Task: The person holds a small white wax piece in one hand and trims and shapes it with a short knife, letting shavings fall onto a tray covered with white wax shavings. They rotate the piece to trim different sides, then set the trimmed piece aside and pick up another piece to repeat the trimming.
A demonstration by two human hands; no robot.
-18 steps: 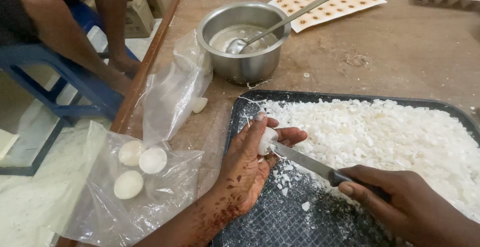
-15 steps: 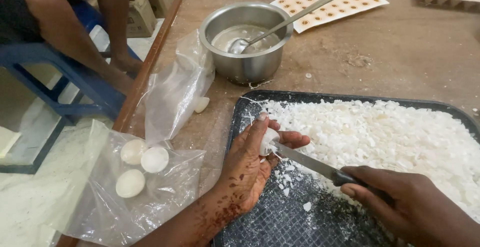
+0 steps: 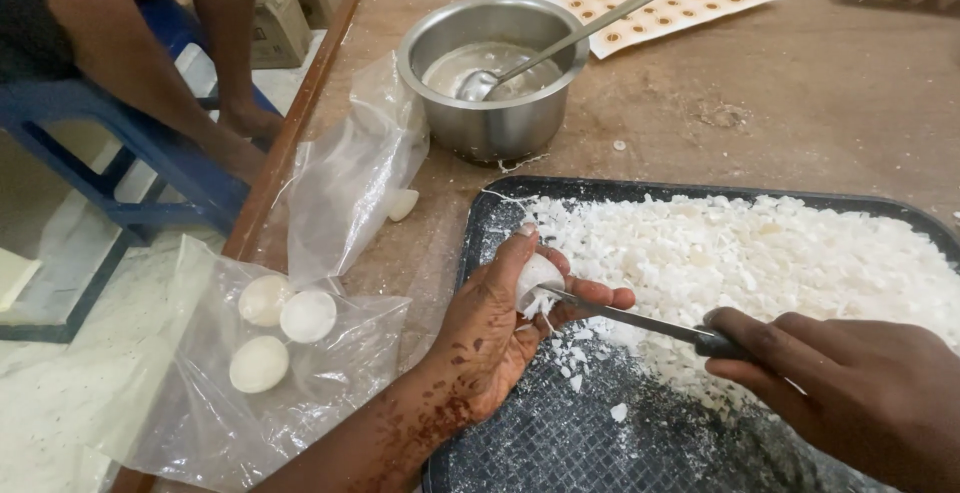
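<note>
My left hand point(image 3: 495, 328) grips a small white lump point(image 3: 537, 276) over the near left part of a black textured tray point(image 3: 520, 443). My right hand point(image 3: 850, 393) holds a knife point(image 3: 640, 321) by its dark handle. Its blade runs left and presses into the white lump between my fingers. White shavings point(image 3: 760, 273) are heaped over most of the tray, thinning out under my hands.
A clear plastic bag point(image 3: 240, 373) with three white round pieces point(image 3: 280, 328) hangs at the table's left edge. A steel pot point(image 3: 490, 73) with a ladle stands behind the tray. A dotted card sheet point(image 3: 665, 3) lies beyond. Another person's arms point(image 3: 140, 73) and a blue stool point(image 3: 150, 173) are at left.
The knife blade has slid a little further into the white lump. My hands have hardly shifted over the tray.
</note>
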